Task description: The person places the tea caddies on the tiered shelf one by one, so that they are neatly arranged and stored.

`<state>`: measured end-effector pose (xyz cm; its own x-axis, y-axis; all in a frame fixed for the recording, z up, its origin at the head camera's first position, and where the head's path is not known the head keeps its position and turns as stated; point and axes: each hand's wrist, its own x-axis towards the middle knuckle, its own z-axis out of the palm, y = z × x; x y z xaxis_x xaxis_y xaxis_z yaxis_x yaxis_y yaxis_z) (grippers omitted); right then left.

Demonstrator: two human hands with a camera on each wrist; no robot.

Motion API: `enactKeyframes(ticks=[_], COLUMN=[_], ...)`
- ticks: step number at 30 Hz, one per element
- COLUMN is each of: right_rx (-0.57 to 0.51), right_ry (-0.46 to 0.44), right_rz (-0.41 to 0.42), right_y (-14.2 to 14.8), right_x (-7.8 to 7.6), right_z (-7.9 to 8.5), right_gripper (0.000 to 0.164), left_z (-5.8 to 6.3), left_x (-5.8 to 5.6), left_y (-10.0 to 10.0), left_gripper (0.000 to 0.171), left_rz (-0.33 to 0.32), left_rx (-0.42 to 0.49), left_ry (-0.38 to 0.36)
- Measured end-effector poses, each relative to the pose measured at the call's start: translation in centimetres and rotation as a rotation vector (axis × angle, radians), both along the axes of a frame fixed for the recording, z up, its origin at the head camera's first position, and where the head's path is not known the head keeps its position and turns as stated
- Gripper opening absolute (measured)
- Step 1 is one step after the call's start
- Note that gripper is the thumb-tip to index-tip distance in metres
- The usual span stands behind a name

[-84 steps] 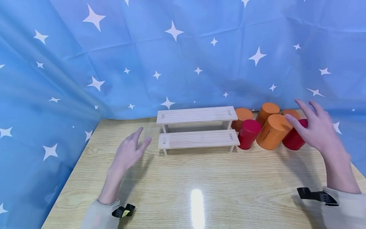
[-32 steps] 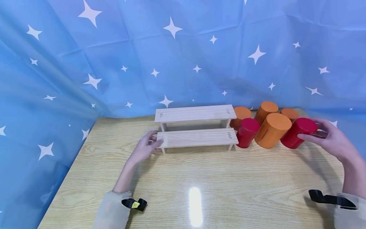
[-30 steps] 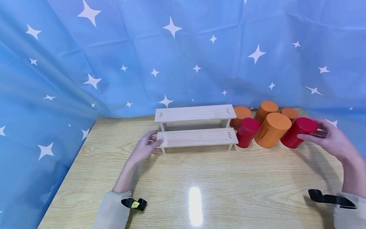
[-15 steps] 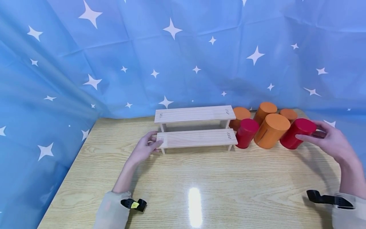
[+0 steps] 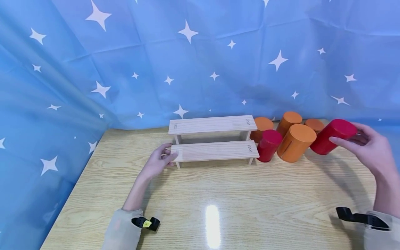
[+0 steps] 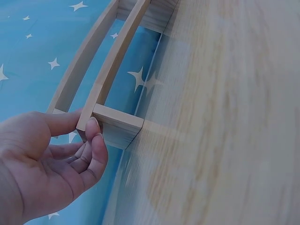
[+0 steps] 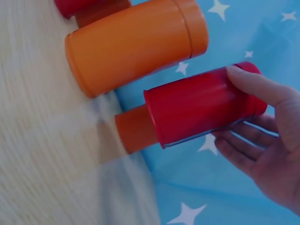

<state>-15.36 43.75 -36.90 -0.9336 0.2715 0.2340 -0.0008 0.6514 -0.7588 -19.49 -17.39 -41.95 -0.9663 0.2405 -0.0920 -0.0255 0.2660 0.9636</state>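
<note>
In the head view my left hand pinches the left end of the lower step of a pale two-step wooden shelf. The left wrist view shows my left thumb and fingertips on either side of the board's end. At the right, my right hand holds a red cylindrical canister near its top, thumb in front and fingers behind. The canister hangs tilted just above the table; in the right wrist view the red canister partly hides an orange one behind it.
Right of the shelf stand a smaller red canister, a large orange canister and several other orange ones, close together. A blue star-patterned cloth hangs behind the wooden table and at its left.
Both hands reached in from hovering: the left took hold of the shelf's lower step and has stayed there. The right gripped the red canister and has just lifted it slightly up and right.
</note>
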Motion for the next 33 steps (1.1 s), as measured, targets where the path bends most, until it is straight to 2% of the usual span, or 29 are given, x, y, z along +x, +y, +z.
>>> enactKeyframes(ticks=[7, 13, 19, 27, 33], right_rx=[-0.093, -0.104, -0.1, -0.095, -0.041], right_ry=[0.161, 0.293, 0.351, 0.351, 0.361], right_rz=[-0.048, -0.054, -0.07, 0.039, 0.099], right_y=[-1.4, -3.2, -4.6, -7.3, -9.3], right_x=[0.6, 1.0, 1.4, 1.7, 1.9], right_z=[2.0, 3.5, 5.0, 6.2, 6.4], right_gripper=[0.065, 0.063, 0.064, 0.065, 0.066], left_z=[0.2, 0.3, 0.3, 0.1, 0.1], left_x=[0.1, 0.2, 0.2, 0.0, 0.0], left_y=[0.0, -0.1, -0.1, -0.2, -0.1], left_gripper=[0.064, 0.063, 0.064, 0.064, 0.064], left_rz=[0.005, 0.003, 0.0, 0.006, -0.001], left_rx=[-0.015, -0.007, -0.006, 0.004, 0.004], left_ry=[-0.002, -0.001, -0.003, -0.007, -0.005])
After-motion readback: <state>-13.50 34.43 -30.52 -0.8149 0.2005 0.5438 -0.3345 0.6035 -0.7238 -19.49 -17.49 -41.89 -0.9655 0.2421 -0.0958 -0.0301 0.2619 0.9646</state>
